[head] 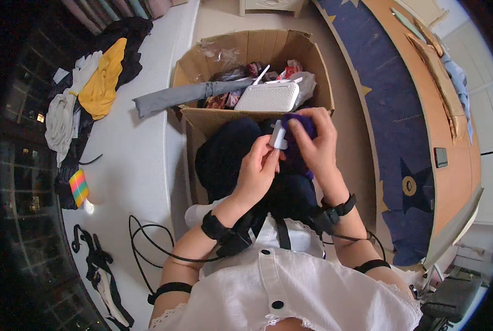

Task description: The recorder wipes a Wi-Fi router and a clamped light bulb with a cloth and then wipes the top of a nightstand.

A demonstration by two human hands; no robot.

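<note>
Over my lap, my left hand point(263, 163) pinches a small white plastic piece point(278, 135), perhaps a plug adapter; its exact kind is unclear. Just right of it, my right hand point(318, 138) grips a dark purple cloth point(306, 126) between thumb and fingers. Part of the cloth hangs down against my dark trousers, and its edge meets the white piece. Beyond my hands stands an open cardboard box point(267, 43). A white router point(271, 97) with raised antennas lies on top of the mixed contents inside.
A long grey wrapped roll point(180, 97) juts from the box over the white ledge point(147, 136) at left. Yellow clothing point(103, 82), a black cable point(147, 231) and a striped colourful item point(78, 188) lie there. At right, a phone point(441, 157) rests on a wooden surface point(416, 103).
</note>
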